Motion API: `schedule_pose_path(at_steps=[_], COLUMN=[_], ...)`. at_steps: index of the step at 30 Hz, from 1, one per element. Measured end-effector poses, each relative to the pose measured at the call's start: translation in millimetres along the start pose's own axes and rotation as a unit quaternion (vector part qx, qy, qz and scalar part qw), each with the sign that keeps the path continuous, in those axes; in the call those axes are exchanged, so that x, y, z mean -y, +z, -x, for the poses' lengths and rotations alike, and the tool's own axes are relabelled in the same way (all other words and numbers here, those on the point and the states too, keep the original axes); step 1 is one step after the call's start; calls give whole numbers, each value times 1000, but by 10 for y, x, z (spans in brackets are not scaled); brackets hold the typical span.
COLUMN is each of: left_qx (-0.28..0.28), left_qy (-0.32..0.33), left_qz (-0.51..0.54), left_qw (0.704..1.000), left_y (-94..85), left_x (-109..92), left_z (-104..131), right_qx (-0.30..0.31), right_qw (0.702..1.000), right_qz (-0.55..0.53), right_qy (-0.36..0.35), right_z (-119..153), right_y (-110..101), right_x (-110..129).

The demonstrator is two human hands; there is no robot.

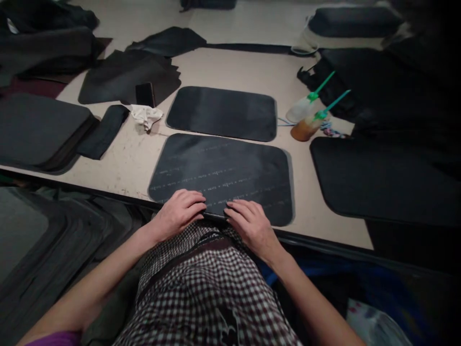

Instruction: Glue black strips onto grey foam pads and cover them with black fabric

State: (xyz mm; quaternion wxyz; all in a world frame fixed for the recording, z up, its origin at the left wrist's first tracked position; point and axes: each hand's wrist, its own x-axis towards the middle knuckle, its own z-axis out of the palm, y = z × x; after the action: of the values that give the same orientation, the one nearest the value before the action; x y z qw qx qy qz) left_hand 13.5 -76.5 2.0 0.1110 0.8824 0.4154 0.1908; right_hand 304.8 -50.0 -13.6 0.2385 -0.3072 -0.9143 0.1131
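Note:
A dark rounded panel with rows of pale printed text (pixel 223 173) lies flat at the table's front edge. My left hand (pixel 182 211) rests on its near edge, fingers over the top and thumb side hidden. To the right, my right hand (pixel 250 223) lies on the same near edge, fingertips pointing toward the left hand with a gap between them. Both hands touch the panel's border with fingers bent. Just behind it is a second, plain dark panel (pixel 221 113), separated by a narrow strip of table.
Stacked dark panels (pixel 39 129) and a folded dark cloth (pixel 104 132) are left, near a crumpled white cloth (pixel 146 116) and a phone (pixel 145 94). Two bottles with green nozzles (pixel 304 127) stand right, beside another dark panel (pixel 382 182). The table edge (pixel 338 247) runs in front.

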Motion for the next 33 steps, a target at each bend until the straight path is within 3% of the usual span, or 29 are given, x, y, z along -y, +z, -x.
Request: schedule_pose_path(at_steps=[5,14,21,33], left_qx=[-7,21,0,1], left_qy=[-9,-14,-31,-44], left_qz=[-20,-42,-61,-54], left_qw=[1000,999,998,998], left_y=[66,35,50,76], left_x=[1,-6,-37,-18], left_z=[-32,-77,-140,-132], right_qx=[6,-4,-13,-42], right_qw=[1000,999,999,989], right_qz=[2,5,-7,-50], right_qy=[22,37,45,130], right_z=[21,5,-13,-121], right_y=[32,46,28,20], right_x=[-16,-22,-3,108])
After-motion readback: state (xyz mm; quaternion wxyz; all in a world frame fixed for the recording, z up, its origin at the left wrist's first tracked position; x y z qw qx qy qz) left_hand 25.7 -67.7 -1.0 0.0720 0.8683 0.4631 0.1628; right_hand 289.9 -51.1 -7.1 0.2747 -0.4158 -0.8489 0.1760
